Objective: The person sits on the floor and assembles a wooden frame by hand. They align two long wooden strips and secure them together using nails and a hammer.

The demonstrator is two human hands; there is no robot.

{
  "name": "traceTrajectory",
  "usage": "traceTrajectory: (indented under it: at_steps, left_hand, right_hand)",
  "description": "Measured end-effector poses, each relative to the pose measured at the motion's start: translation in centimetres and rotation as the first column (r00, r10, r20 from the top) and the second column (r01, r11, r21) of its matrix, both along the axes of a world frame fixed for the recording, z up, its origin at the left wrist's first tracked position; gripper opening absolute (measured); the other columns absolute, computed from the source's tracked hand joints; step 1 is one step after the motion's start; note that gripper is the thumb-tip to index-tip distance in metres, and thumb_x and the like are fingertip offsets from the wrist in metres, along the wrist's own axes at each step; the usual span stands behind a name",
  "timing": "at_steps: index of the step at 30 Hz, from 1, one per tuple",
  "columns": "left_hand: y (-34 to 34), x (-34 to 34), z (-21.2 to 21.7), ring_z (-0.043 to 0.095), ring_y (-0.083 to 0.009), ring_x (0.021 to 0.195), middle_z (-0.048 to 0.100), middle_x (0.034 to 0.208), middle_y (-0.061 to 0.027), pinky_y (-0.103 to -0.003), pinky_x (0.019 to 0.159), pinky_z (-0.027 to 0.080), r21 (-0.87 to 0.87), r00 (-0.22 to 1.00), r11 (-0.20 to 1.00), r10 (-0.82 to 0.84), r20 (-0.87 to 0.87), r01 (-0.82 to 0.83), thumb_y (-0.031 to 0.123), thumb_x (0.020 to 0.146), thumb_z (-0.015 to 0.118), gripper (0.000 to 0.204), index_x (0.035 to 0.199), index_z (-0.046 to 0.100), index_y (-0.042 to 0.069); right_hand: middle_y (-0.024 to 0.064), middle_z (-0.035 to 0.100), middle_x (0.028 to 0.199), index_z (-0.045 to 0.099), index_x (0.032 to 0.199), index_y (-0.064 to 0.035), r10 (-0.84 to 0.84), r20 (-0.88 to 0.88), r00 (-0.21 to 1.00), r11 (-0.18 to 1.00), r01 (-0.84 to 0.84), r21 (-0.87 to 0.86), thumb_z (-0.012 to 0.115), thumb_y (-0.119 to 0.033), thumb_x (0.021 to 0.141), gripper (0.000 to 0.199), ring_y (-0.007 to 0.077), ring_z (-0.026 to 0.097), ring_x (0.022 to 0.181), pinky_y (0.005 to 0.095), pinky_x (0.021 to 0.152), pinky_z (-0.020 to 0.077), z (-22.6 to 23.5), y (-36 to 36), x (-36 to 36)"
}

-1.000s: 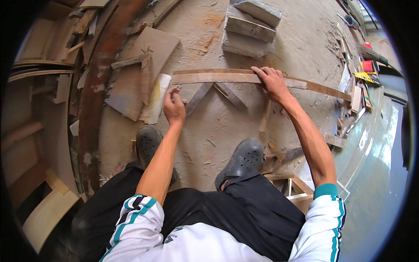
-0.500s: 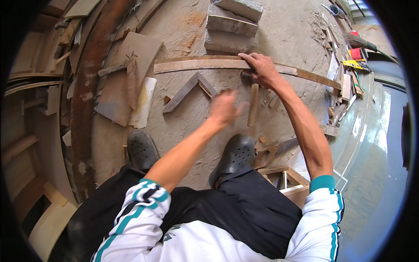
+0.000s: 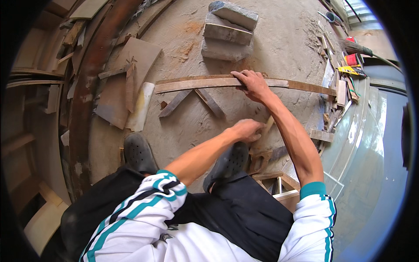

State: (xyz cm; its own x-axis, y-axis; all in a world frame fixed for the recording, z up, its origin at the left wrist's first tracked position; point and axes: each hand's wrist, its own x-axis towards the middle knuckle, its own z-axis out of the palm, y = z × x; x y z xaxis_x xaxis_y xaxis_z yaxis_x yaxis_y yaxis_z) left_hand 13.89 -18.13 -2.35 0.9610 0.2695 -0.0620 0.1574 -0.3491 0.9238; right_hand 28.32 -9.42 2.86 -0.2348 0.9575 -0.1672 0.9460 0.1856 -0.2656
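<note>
My right hand (image 3: 253,84) is closed over a long wooden strip (image 3: 196,85), which lies crosswise with a darker brown strip (image 3: 310,87) along its far side and right end. Lower down, my left hand (image 3: 248,130), slightly blurred, has its fingers closed around the pale wooden handle of a hammer (image 3: 269,124). The hammer's head is hidden behind my right forearm. Two short wooden pieces (image 3: 176,104) form an angle, its corner tucked under the strip's near edge.
Stacked grey blocks (image 3: 228,49) stand beyond the strip. Boards (image 3: 120,102) and a rusty beam (image 3: 87,96) lie at left. Offcuts (image 3: 341,92), a broom (image 3: 355,47) and a yellow-handled tool (image 3: 351,70) line the right. A handsaw (image 3: 260,160) rests by my shoe (image 3: 229,161).
My left hand has moved right and nearer to me, onto the hammer handle, which now tilts. The right hand keeps its hold on the strip. The whole view has shifted slightly.
</note>
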Motion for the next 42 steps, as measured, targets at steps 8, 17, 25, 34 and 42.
traceTrajectory:
  at_steps: [8, 17, 25, 34, 42]
  left_hand:
    - [7.6, -16.3, 1.1, 0.063, -0.0314, 0.097, 0.067, 0.099, -0.0115, -0.045, 0.092, 0.048, 0.490, 0.312, 0.103, 0.876, 0.367, -0.866, 0.022, 0.090, 0.072, 0.022, 0.105, 0.066, 0.007]
    - [8.2, -23.8, -2.2, 0.061, -0.0326, 0.110, 0.074, 0.111, -0.0096, -0.047, 0.103, 0.040, 0.372, -0.049, -0.076, 0.995, 0.081, -0.925, 0.039, 0.095, 0.063, 0.035, 0.111, 0.075, 0.010]
    - [7.1, -23.2, -2.5, 0.062, -0.0295, 0.111, 0.075, 0.113, -0.0072, -0.044, 0.104, 0.041, 0.288, -0.071, -0.083, 0.996, 0.052, -0.954, 0.043, 0.099, 0.063, 0.039, 0.116, 0.076, 0.011]
    - [7.8, -23.0, -2.1, 0.063, -0.0295, 0.109, 0.075, 0.112, -0.0092, -0.042, 0.099, 0.047, 0.203, -0.129, -0.123, 0.992, -0.014, -0.971, 0.037, 0.098, 0.068, 0.034, 0.114, 0.078, 0.009]
    - [8.3, -22.8, -1.9, 0.066, -0.0305, 0.106, 0.075, 0.111, -0.0140, -0.041, 0.097, 0.049, 0.127, -0.158, -0.153, 0.987, -0.029, -0.980, 0.031, 0.097, 0.068, 0.031, 0.112, 0.078, 0.006]
  right_hand:
    - [0.0088, 0.063, 0.123, 0.052, 0.145, -0.0202, -0.017, 0.026, 1.000, 0.999, 0.016, 0.046, 0.077, -0.010, 0.079, 0.071, 0.0295, 0.057, 0.121, 0.0457, 0.099, 0.0425, -2.7, -2.8, -1.4]
    - [0.0092, 0.059, 0.135, 0.048, 0.151, -0.0218, 0.012, -0.091, 0.996, 0.995, -0.003, 0.103, 0.082, -0.018, 0.080, 0.078, 0.0300, 0.053, 0.128, 0.0467, 0.110, 0.0371, -2.5, -3.5, -1.2]
    - [0.0120, 0.060, 0.137, 0.059, 0.141, -0.0196, 0.056, -0.178, 0.982, 0.981, -0.021, 0.191, 0.081, -0.011, 0.077, 0.068, 0.0326, 0.055, 0.127, 0.0474, 0.108, 0.0415, -2.9, -3.7, -0.5]
    - [0.0126, 0.060, 0.140, 0.061, 0.139, -0.0167, 0.053, -0.170, 0.984, 0.979, -0.018, 0.201, 0.080, -0.011, 0.078, 0.065, 0.0338, 0.055, 0.129, 0.0477, 0.109, 0.0418, -2.4, -3.7, -0.9]
    - [0.0119, 0.061, 0.138, 0.062, 0.138, -0.0193, 0.037, -0.165, 0.986, 0.978, -0.002, 0.207, 0.080, -0.017, 0.080, 0.060, 0.0325, 0.055, 0.128, 0.0480, 0.109, 0.0413, -2.0, -3.8, -1.3]
